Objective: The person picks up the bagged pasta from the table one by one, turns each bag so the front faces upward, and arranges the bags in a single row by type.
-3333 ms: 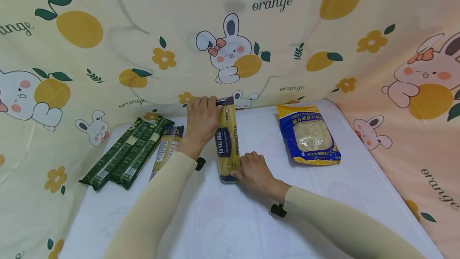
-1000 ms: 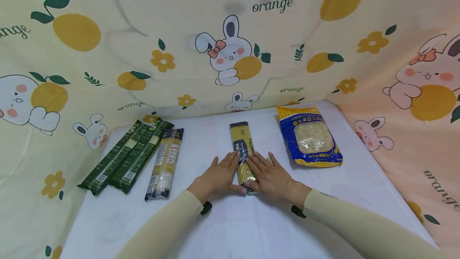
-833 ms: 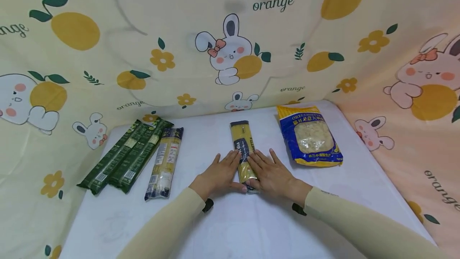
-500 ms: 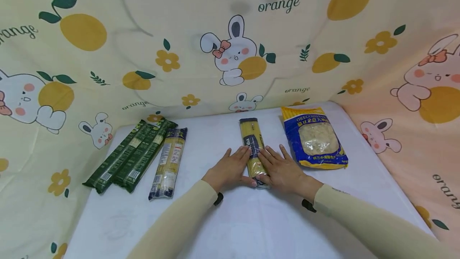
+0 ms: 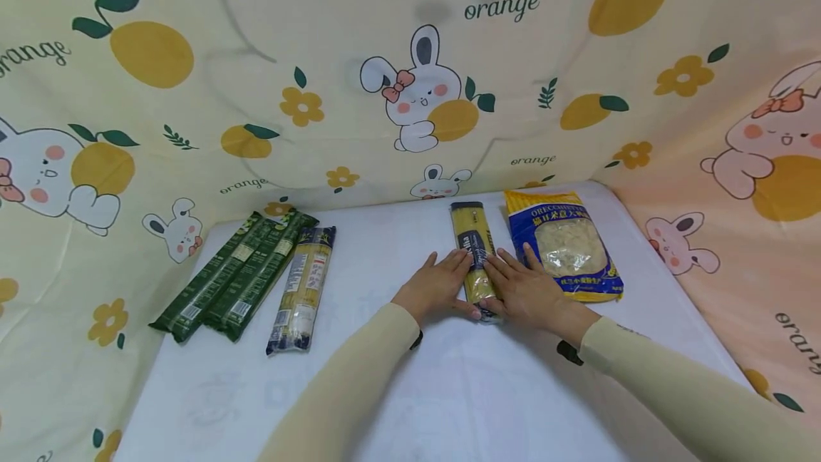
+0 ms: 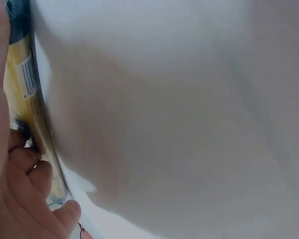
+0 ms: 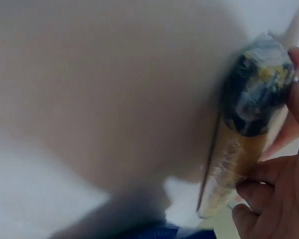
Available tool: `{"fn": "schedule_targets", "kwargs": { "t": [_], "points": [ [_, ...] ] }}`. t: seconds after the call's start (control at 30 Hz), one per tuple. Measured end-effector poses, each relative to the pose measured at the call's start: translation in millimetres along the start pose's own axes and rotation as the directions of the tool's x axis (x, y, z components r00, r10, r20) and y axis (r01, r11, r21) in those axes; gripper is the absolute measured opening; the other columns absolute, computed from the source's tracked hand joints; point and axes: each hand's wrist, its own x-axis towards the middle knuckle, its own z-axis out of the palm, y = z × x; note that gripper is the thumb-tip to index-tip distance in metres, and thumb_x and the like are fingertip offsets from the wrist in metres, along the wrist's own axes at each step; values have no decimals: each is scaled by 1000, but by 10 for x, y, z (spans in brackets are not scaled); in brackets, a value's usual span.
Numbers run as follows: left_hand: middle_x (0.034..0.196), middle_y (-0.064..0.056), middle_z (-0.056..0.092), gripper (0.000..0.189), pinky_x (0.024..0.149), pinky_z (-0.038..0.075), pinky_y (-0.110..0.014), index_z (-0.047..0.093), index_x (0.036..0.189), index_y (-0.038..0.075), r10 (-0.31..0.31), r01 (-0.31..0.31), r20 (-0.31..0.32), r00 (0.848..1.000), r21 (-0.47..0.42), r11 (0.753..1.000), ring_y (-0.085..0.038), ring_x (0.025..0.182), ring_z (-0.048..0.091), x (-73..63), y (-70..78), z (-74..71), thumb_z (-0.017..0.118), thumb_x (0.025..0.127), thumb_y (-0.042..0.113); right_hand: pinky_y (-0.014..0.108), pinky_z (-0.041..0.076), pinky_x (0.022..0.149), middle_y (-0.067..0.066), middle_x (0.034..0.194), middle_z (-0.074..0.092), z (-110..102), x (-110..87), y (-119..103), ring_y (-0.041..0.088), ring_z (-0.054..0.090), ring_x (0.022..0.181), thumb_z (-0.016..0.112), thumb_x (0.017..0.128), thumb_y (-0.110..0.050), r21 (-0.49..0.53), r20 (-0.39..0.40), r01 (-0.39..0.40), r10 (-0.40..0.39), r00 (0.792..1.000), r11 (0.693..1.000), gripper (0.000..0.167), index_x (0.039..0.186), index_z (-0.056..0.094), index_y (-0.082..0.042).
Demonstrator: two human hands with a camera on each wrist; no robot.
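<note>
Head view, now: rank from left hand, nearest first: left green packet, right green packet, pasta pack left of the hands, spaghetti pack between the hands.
1. Spaghetti pack: against the left hand, on its right.
2. Pasta pack: to the hand's left.
3. Right green packet: farther left.
4. Left green packet: outermost left.

Tabletop enclosure, cloth-screened; type of surrounding room (home, shop, lab) not determinable. Evidence: cream-to-peach fabric (image 5: 346,20) printed with oranges, rabbits, flowers and word "orange", spanning upper frame and both side edges, creased like hung cloth; white-surfaced table (image 5: 449,405) across lower centre, backed directly by fabric.
</note>
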Motion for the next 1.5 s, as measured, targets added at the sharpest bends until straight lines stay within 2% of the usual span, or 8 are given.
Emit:
{"fn": "schedule_targets", "kwargs": {
  "t": [0.33,0.53,0.67,0.87,1.07,1.27,1.37,1.5],
  "points": [
    [179,-4,11,119,131,17,-53,11,171,14,-41,40,26,999,14,999,-19,165,12,56,50,6,54,86,86,72,11,125,17,165,43,10,27,86,40,35,156,53,105,-61,20,12,4,-4,1000,1000,78,158,47,-3],
    [177,-6,17,111,131,18,-54,16,170,13,-34,34,2,999,33,999,-21,164,16,-61,-24,35,49,92,83,72,12,125,16,166,43,42,31,106,38,36,156,53,104,-63,21,-11,6,-6,1000,1000,80,159,45,-5],
    [177,-6,18,99,132,15,-53,19,170,13,-72,72,-8,997,30,997,-22,164,16,-218,-190,32,47,99,76,72,12,125,16,165,43,65,28,119,38,37,155,52,104,-64,36,-27,1,0,1000,999,81,160,44,-6],
    [176,-11,20,82,131,13,-57,20,169,9,-168,166,-54,984,-35,985,-27,164,15,-609,-681,-87,46,109,58,71,12,125,17,165,43,80,20,117,38,37,155,53,104,-63,63,-41,6,-3,999,998,82,160,43,-5],
    [172,-19,27,67,127,19,-65,27,166,2,-250,247,-115,961,-34,968,-35,162,22,-1281,-1309,-156,44,114,40,71,9,126,17,166,42,94,19,100,39,37,155,54,104,-62,97,-39,6,-2,999,995,82,161,42,-4],
    [170,-22,31,59,124,22,-69,30,164,0,-292,294,-119,949,4,956,-40,158,30,-1911,-1793,-61,43,115,30,71,8,126,17,167,40,102,12,109,39,36,156,53,104,-62,110,-21,-10,13,1000,994,82,162,41,-5],
    [172,-22,27,62,123,22,-71,29,165,0,-297,300,-87,951,15,954,-42,158,27,-2093,-1949,9,42,115,34,70,7,126,17,167,40,106,11,119,39,36,156,53,104,-63,109,-16,-15,17,1000,994,83,162,40,-5],
    [174,-21,20,67,124,18,-71,23,167,2,-306,306,-47,951,-9,952,-43,160,23,-2185,-2088,103,37,115,42,71,7,126,17,167,40,108,12,127,39,36,156,53,104,-64,105,-16,-15,16,1000,994,83,162,41,-5]
  ]
}}
